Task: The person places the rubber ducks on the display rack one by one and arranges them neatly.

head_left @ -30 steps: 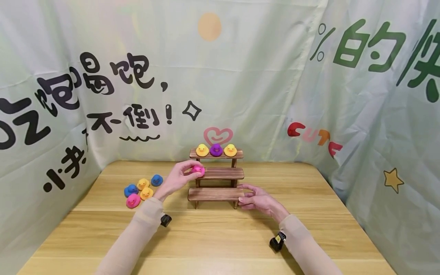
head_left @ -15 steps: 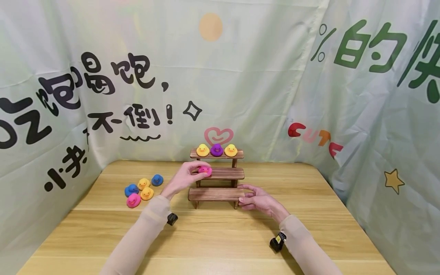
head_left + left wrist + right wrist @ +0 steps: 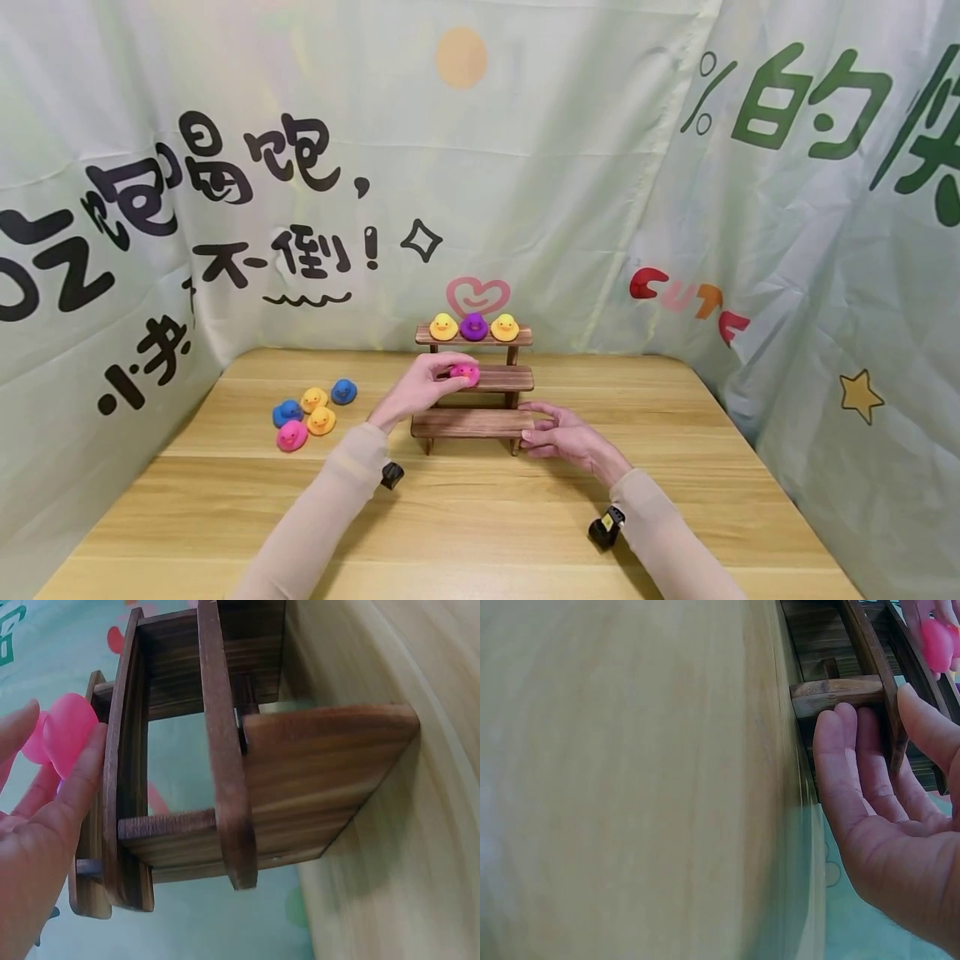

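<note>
A three-step wooden shelf stand [image 3: 472, 423] stands on the table. My left hand [image 3: 418, 387] pinches a pink rubber duck [image 3: 467, 374] at the middle step. In the left wrist view the pink duck [image 3: 69, 733] sits between thumb and fingers, close to that step's edge; contact with the wood is hard to tell. My right hand [image 3: 570, 437] grips the right end of the lowest step, thumb on top and fingers beneath, as the right wrist view shows with the hand [image 3: 892, 802]. On the top step sit a purple duck [image 3: 474, 327] and two yellow ducks [image 3: 443, 327].
Left of the stand, several loose ducks lie on the table [image 3: 480, 525]: a pink duck [image 3: 292, 435], blue ducks [image 3: 344, 392] and yellow-orange ducks [image 3: 321, 421]. A printed cloth [image 3: 540, 208] hangs behind the table and along both sides.
My left hand has carried the pink duck rightward along the middle step, from its left end to near its middle. My right hand has kept its place on the lowest step.
</note>
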Demonstrator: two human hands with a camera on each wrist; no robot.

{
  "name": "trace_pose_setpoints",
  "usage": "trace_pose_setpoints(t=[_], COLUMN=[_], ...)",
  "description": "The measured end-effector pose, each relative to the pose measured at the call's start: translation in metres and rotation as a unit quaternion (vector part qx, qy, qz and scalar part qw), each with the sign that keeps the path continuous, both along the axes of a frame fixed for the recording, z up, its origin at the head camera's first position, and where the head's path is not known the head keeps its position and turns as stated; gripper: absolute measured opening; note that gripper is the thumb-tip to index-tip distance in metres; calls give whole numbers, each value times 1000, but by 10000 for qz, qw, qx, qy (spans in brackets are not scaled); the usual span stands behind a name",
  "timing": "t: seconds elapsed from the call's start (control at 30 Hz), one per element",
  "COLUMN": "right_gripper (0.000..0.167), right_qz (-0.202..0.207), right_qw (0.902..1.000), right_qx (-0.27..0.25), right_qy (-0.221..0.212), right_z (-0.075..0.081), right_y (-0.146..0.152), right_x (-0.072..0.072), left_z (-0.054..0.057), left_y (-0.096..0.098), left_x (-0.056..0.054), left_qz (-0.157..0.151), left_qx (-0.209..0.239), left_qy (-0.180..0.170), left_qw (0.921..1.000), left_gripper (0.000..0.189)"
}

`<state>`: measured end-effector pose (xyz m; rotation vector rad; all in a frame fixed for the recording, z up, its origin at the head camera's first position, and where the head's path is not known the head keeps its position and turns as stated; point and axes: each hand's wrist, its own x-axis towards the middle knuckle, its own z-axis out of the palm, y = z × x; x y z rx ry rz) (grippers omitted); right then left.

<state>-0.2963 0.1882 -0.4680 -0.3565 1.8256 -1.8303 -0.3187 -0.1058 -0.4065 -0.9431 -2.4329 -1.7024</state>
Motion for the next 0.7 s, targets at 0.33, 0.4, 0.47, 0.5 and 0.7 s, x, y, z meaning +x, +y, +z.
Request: trace_pose_setpoints(t=[0.33,0.4,0.47,0.5,0.7], right_gripper=[66,66,66,66,65], right_qz=[-9,-7,-15,-8,24], right_qw=[10000,10000,10000,10000,10000], right_qx=[24,38,39,36,13], right_qy=[-15,-12,-8,-8,-26], right_z=[2,2,2,2,3], right_y=[-1,-1,-1,-1,0], right_x=[1,1,0,0,1], left_z=[-4,-4,-4,-4,-4], left_y=[17,21,25,26,33], left_x=[-3,-4,-5,-5,-6], left_qz=[-220,-283,-287,-266,-126], left_qx=[240,288,301,290,98], left_qy=[-22,25,29,23,-73], left_qw=[9995,9992,9991,9992,9998], left_gripper=[30,28,27,27,32])
